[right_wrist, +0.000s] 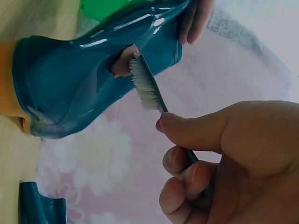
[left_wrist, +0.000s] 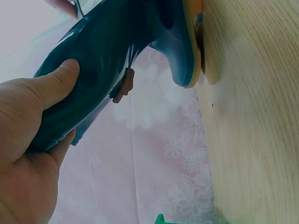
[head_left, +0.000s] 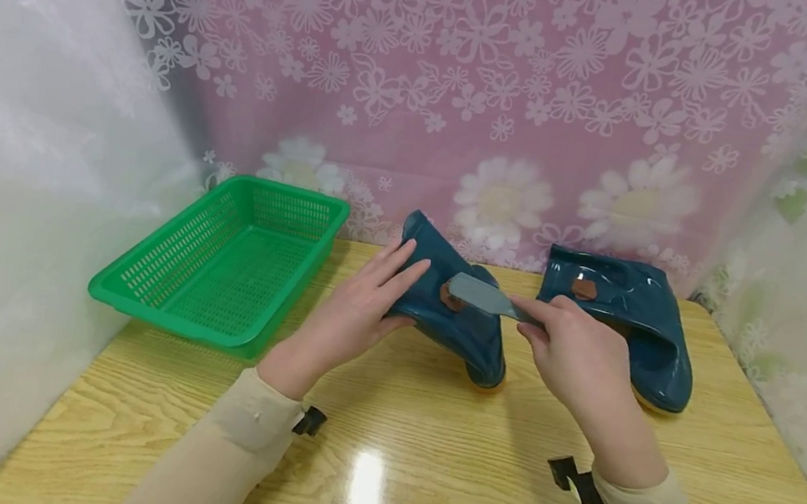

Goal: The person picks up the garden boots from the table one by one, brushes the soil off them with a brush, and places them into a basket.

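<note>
A dark blue rubber boot (head_left: 441, 257) with an orange sole leans on the table, and my left hand (head_left: 360, 297) grips its shaft. In the left wrist view the thumb of the left hand (left_wrist: 37, 116) presses one side of the shaft, fingers behind it. A brown patch of dirt (right_wrist: 124, 60) sticks to the boot's side. My right hand (head_left: 576, 353) holds a grey scrubbing brush (head_left: 481, 294) by its handle. White bristles of the brush (right_wrist: 144, 84) meet the brown patch at the brush's tip in the right wrist view.
A second blue boot (head_left: 656, 317) lies on its side at the right, with a brown patch (head_left: 584, 288) on it. At the left stands a green plastic basket (head_left: 292, 297). A pink flowered curtain (head_left: 422, 103) hangs behind the wooden table (head_left: 452, 468).
</note>
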A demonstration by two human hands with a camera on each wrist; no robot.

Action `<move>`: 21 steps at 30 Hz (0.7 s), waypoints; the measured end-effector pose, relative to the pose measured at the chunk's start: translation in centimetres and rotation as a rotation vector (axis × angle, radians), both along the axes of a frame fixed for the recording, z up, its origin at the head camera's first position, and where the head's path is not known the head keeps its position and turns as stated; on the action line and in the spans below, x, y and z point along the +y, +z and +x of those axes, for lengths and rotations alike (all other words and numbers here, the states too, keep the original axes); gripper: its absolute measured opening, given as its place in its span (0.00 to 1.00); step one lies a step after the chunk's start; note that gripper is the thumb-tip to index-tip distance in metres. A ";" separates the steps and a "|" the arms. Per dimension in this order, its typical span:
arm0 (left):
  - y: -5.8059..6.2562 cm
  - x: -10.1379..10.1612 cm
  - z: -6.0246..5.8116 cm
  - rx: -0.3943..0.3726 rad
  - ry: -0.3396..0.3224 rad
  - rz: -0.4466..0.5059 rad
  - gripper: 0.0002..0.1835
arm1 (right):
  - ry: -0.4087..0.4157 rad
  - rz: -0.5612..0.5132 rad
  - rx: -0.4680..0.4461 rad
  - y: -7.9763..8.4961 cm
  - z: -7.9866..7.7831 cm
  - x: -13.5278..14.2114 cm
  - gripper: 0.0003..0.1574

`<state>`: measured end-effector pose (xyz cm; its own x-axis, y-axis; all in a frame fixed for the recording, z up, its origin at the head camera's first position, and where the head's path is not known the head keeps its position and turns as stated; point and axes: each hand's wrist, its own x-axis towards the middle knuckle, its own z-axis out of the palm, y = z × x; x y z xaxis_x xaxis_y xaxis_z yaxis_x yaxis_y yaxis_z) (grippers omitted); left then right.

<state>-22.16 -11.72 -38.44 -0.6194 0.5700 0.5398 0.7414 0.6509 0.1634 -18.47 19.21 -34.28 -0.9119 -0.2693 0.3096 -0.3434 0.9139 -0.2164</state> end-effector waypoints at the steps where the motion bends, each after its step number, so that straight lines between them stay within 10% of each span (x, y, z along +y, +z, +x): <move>1: 0.0 0.0 0.0 -0.004 0.000 0.001 0.45 | 0.000 0.002 -0.003 0.1 0.0 0.2 0.25; 21: -0.1 0.0 -0.1 0.025 -0.006 0.016 0.45 | 0.018 -0.023 0.033 -0.1 0.2 -0.8 0.22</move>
<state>-22.26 -11.68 -38.50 -0.6020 0.5653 0.5640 0.7495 0.6437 0.1549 -18.32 18.43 -34.42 -0.8962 -0.2780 0.3457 -0.3669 0.9025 -0.2255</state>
